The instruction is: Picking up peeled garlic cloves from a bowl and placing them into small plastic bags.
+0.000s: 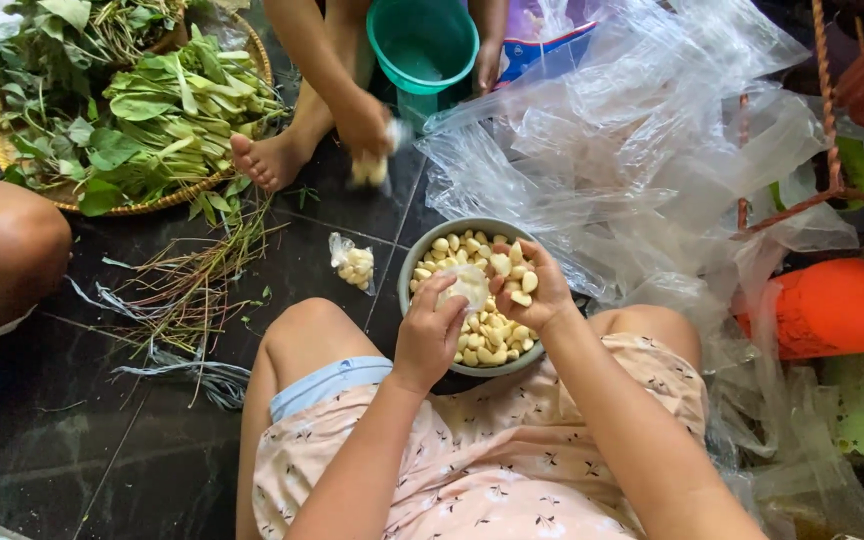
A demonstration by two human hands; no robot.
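A grey bowl [410, 272] full of peeled garlic cloves [490, 338] rests on the dark floor between my knees. My left hand [429, 330] pinches a small clear plastic bag [468, 285] over the bowl. My right hand [532, 285] holds several garlic cloves cupped in its fingers, right beside the bag's mouth. A small filled bag of garlic [354, 264] lies on the floor left of the bowl.
Another person sits opposite, foot [267, 158] on the floor, a hand [367, 130] holding a small bag. A teal bucket [423, 42] stands behind. A woven basket of green leaves [142, 100] is far left. Crumpled clear plastic sheets [642, 150] lie right, an orange object [822, 305] beyond.
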